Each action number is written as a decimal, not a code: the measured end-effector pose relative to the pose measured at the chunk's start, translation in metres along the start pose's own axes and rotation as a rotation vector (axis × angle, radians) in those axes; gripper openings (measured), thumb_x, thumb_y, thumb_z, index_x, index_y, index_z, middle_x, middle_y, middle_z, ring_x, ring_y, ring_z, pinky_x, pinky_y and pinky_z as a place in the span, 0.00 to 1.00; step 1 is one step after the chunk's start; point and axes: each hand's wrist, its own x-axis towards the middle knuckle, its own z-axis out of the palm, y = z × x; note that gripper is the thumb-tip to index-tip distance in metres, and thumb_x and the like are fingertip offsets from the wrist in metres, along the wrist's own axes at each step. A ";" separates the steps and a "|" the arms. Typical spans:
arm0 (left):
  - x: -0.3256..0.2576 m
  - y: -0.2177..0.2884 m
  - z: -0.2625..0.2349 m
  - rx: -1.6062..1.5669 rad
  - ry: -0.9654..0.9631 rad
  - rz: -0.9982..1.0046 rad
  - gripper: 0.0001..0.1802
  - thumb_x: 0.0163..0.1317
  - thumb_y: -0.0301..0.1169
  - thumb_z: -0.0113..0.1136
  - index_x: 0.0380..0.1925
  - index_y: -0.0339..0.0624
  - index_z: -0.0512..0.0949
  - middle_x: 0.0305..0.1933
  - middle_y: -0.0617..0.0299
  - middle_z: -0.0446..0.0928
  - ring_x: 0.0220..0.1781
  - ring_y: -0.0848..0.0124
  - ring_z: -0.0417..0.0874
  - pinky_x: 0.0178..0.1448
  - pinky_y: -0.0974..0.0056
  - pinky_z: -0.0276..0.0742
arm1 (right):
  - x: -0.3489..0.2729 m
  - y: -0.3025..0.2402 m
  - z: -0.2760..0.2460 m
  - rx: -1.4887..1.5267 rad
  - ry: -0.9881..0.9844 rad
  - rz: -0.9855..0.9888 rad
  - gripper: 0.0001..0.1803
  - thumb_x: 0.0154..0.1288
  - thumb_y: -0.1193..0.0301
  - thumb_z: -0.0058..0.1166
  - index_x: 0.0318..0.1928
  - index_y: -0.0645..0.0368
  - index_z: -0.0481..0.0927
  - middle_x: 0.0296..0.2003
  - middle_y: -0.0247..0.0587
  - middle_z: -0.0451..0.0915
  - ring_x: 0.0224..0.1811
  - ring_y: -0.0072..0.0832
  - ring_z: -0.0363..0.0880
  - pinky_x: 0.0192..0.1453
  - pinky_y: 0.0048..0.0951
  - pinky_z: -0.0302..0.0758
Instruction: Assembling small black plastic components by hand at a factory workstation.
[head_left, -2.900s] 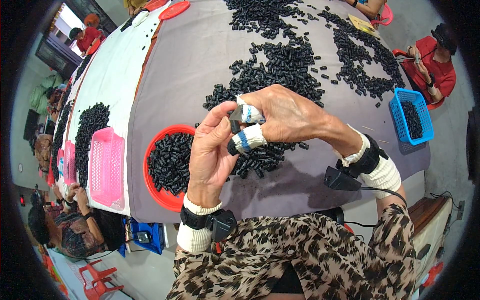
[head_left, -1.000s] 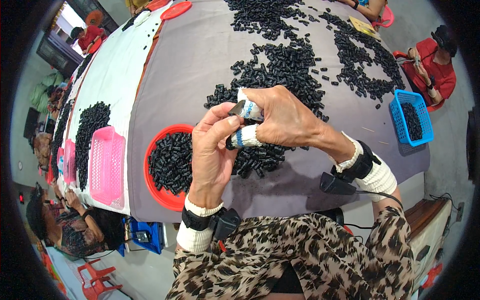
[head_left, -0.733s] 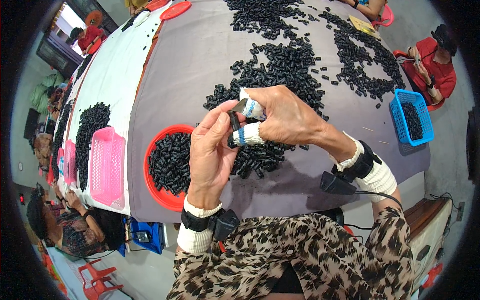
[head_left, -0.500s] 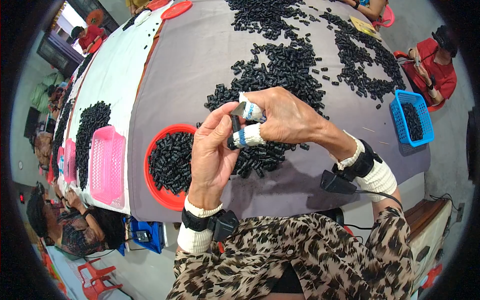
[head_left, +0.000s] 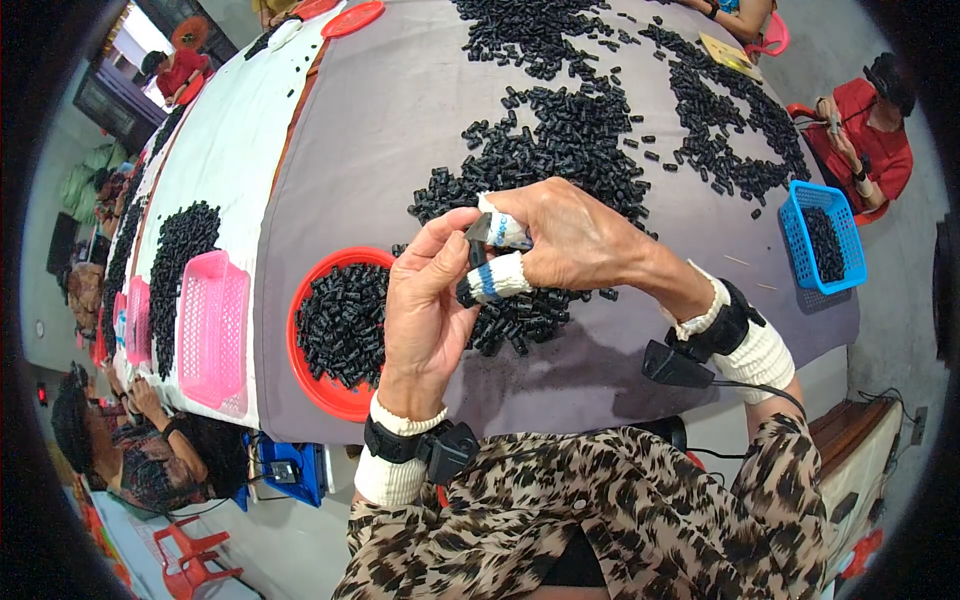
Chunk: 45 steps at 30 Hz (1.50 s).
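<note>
Both my hands meet above the grey cloth-covered table, in front of a large heap of small black cylindrical parts (head_left: 560, 140). My left hand (head_left: 428, 285) pinches one black cylindrical part (head_left: 476, 256) between thumb and fingers. My right hand (head_left: 570, 235) is closed around a small blade (head_left: 479, 229) whose grey flat tip sticks out against the part. White cloth sleeves (head_left: 497, 277), one with blue stripes, cover fingers of the right hand. The blade's handle is hidden in that hand. Left of my left hand, a round red basin (head_left: 300, 340) holds many similar black parts.
A pink basket (head_left: 215, 330) stands at left on white cloth beside another black heap (head_left: 183, 250). A blue basket (head_left: 825, 245) with black parts sits at the right edge. Co-workers (head_left: 865, 140) sit around the table. Straps with black devices (head_left: 447, 452) circle my wrists.
The blade tip has shifted slightly down and turned against the black part. Both hands otherwise keep nearly the same place and grip.
</note>
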 end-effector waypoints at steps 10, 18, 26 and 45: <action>-0.001 0.002 -0.004 0.049 -0.009 0.040 0.14 0.59 0.25 0.54 0.45 0.32 0.71 0.41 0.55 0.76 0.42 0.68 0.79 0.48 0.65 0.77 | -0.001 0.002 0.006 0.010 0.005 -0.063 0.12 0.45 0.70 0.53 0.26 0.68 0.71 0.21 0.55 0.75 0.24 0.47 0.75 0.29 0.38 0.69; -0.025 0.052 -0.052 0.534 0.373 0.325 0.12 0.59 0.25 0.54 0.43 0.32 0.73 0.36 0.62 0.75 0.33 0.76 0.76 0.37 0.72 0.75 | -0.008 0.013 -0.001 0.096 0.044 -0.027 0.13 0.53 0.65 0.52 0.30 0.63 0.72 0.21 0.41 0.73 0.24 0.30 0.71 0.30 0.31 0.67; -0.050 0.060 -0.097 1.200 0.603 0.335 0.10 0.56 0.26 0.58 0.38 0.35 0.78 0.33 0.66 0.76 0.33 0.80 0.73 0.38 0.76 0.67 | -0.012 0.044 -0.005 -0.007 0.087 0.043 0.09 0.49 0.70 0.42 0.26 0.65 0.67 0.18 0.49 0.69 0.21 0.41 0.68 0.30 0.38 0.66; 0.010 -0.059 -0.068 1.548 -0.236 0.142 0.10 0.48 0.21 0.59 0.34 0.34 0.77 0.28 0.58 0.74 0.27 0.67 0.76 0.35 0.69 0.72 | -0.037 0.059 -0.010 0.052 0.041 0.194 0.08 0.48 0.73 0.44 0.27 0.66 0.72 0.20 0.50 0.74 0.22 0.40 0.72 0.29 0.36 0.67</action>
